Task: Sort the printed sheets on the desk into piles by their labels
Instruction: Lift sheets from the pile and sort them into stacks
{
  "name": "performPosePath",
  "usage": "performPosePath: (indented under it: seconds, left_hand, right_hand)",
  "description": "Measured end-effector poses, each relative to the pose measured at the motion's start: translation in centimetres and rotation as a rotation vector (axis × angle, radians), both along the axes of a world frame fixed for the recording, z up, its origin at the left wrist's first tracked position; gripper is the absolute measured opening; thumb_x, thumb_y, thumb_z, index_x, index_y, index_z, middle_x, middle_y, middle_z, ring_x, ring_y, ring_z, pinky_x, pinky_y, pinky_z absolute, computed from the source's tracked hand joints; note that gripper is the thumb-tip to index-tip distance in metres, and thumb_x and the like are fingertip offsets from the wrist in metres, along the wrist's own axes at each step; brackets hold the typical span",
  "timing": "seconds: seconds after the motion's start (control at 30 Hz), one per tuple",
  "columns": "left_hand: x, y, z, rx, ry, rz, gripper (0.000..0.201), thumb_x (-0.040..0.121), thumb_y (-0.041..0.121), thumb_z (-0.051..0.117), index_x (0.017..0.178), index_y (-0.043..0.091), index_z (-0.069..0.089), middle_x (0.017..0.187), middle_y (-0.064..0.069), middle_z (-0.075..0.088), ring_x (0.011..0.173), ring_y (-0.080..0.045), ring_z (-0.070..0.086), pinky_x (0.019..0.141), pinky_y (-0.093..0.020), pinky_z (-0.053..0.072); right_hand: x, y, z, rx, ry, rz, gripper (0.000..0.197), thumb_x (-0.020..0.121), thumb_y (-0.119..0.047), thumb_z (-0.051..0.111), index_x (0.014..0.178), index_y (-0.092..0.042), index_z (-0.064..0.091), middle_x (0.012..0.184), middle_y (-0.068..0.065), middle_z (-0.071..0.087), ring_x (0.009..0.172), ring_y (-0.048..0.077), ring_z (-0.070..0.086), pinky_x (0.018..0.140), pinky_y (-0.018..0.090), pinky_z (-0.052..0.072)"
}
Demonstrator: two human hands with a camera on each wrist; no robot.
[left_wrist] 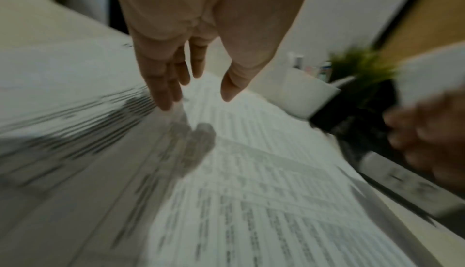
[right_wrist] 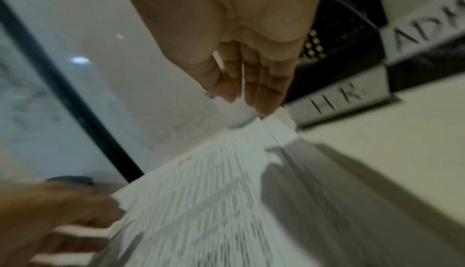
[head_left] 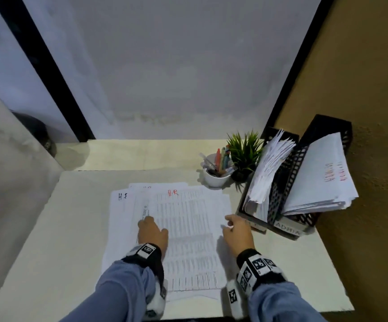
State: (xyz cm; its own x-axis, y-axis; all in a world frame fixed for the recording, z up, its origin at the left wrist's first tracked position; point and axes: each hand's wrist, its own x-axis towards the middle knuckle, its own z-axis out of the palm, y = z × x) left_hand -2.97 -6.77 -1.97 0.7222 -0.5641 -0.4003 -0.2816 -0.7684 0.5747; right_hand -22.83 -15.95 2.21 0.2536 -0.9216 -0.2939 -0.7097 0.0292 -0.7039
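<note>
- Both blue sleeves reached in from the near edge of the desk (head_left: 76,205); the left hand (head_left: 153,231) lay over the left part of the loose printed sheets (head_left: 188,228), its fingers (left_wrist: 163,84) straight and slightly spread, tips at the paper and gripping nothing.
- At the stack's right edge, the right hand (head_left: 238,228) had fingers gently bent, tips (right_wrist: 264,92) against the paper's border; whether it pinched a sheet could not be told through the blur.
- Unsorted sheets lay fanned in the middle of the desk, the top one marked "HR" in red (head_left: 173,192), another "H." label (head_left: 122,195) peeking out at left.
- Two black mesh trays (head_left: 304,217) stood just right of the stack, tagged "HR" (right_wrist: 337,100) and what read as "ADMIN" (head_left: 288,231), each already holding paper.
- Judging from that, sorting looked partly done: several sheets remained, and the top one probably belonged in the HR tray.
- A pen cup (head_left: 216,175) and small plant (head_left: 245,152) stood behind.
</note>
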Motion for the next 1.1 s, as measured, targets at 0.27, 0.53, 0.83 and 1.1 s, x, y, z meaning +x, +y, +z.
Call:
performPosePath:
  seconds: [0.27,0.53,0.83,1.1]
  left_hand:
    - [0.4,0.9,-1.9,-0.072,0.227,0.345,0.054,0.085,0.021,0.060,0.126,-0.003,0.036,0.123,-0.022,0.051,0.107,-0.037,0.054,0.091,-0.041,0.047]
    - [-0.4,2.1,-2.0,-0.232,0.279,0.030,0.011,0.086,0.004,0.056,0.078,0.009,0.063,0.066,0.002,0.054,0.067,-0.019,0.051,0.060,-0.024,0.038]
    - [1.2,3.5,-2.0,-0.349,0.413,0.016,0.057,0.061,-0.024,0.029,0.041,0.014,0.066,0.082,-0.008,0.072,0.090,-0.028,0.065,0.092,-0.044,0.051]
    - [3.9,4.6,-0.1,-0.028,-0.128,0.177,0.028,0.083,0.011,0.056,0.111,0.012,0.060,0.124,-0.012,0.051,0.112,-0.032,0.049,0.091,-0.041,0.045]
  right_hand:
    - [0.7,1.2,-3.1,0.198,0.167,-0.087,0.026,0.082,0.005,0.044,0.064,-0.012,0.038,0.066,-0.001,0.041,0.059,0.015,0.042,0.045,0.019,0.027]
    - [0.5,1.2,-4.1,0.253,0.134,-0.103,0.025,0.080,0.004,0.056,0.103,-0.005,0.061,0.101,0.011,0.066,0.082,0.019,0.055,0.070,0.021,0.042]
    - [0.2,-0.1,-4.6,0.307,-0.358,-0.319,0.047,0.073,0.012,0.065,0.118,-0.003,0.057,0.109,0.009,0.061,0.097,0.023,0.058,0.071,0.027,0.047]
    - [0.5,-1.0,-5.1,0.227,-0.188,-0.188,0.024,0.073,0.005,0.067,0.066,-0.018,0.066,0.083,0.007,0.067,0.080,0.020,0.060,0.074,0.023,0.048]
